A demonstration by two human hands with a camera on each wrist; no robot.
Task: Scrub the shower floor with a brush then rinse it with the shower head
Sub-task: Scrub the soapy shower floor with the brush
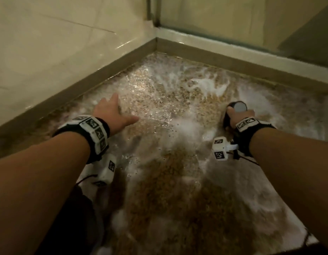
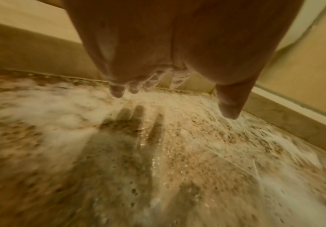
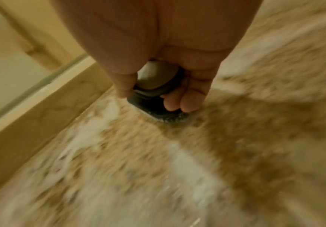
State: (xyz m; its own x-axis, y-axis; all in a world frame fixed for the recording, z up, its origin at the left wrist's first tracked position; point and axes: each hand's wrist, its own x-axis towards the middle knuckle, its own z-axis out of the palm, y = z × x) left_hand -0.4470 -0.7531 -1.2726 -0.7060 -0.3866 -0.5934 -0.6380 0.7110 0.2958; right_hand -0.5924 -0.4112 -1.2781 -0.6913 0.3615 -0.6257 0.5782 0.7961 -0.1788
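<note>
The speckled brown shower floor (image 1: 168, 181) is wet and streaked with white foam (image 1: 205, 85). My right hand (image 1: 239, 116) grips a dark scrub brush with a grey knob top (image 1: 239, 106), bristles down on the floor at the right. In the right wrist view the fingers (image 3: 179, 101) curl round the brush (image 3: 154, 98), whose bristles touch the floor (image 3: 119, 169). My left hand (image 1: 113, 113) is spread open, fingers straight, just above the wet floor near the left wall. The left wrist view shows its soapy fingertips (image 2: 117, 92) over the floor (image 2: 197, 153), casting a shadow.
A beige tiled wall (image 1: 58, 43) with a brown skirting strip (image 1: 85, 81) borders the left. A raised curb (image 1: 242, 57) and a glass panel (image 1: 251, 19) close the far right side. The two meet in a corner (image 1: 155, 43) ahead.
</note>
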